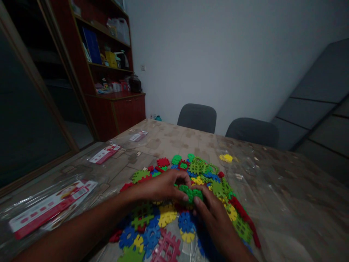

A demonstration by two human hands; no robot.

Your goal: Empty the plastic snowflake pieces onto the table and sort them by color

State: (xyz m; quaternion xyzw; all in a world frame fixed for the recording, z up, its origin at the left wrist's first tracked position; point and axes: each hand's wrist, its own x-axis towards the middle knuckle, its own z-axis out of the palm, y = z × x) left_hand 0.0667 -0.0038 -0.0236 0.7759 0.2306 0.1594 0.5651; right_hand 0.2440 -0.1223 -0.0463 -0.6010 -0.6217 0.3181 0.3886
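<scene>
A heap of flat plastic interlocking pieces (191,174) in red, green, blue and yellow lies on the table (286,203). My left hand (160,187) and my right hand (215,214) meet over the heap. Both pinch a small green piece (192,193) between thumbs and fingertips. Blue gear pieces (148,234), a yellow one (167,215) and a pink grid piece (167,249) lie just below my hands.
Empty clear packets with red-white labels (49,207), (105,153), (138,136) lie at left. A lone yellow piece (226,158) sits farther back. Two grey chairs (196,117), (252,131) stand behind the table, a red shelf cabinet (109,72) at left.
</scene>
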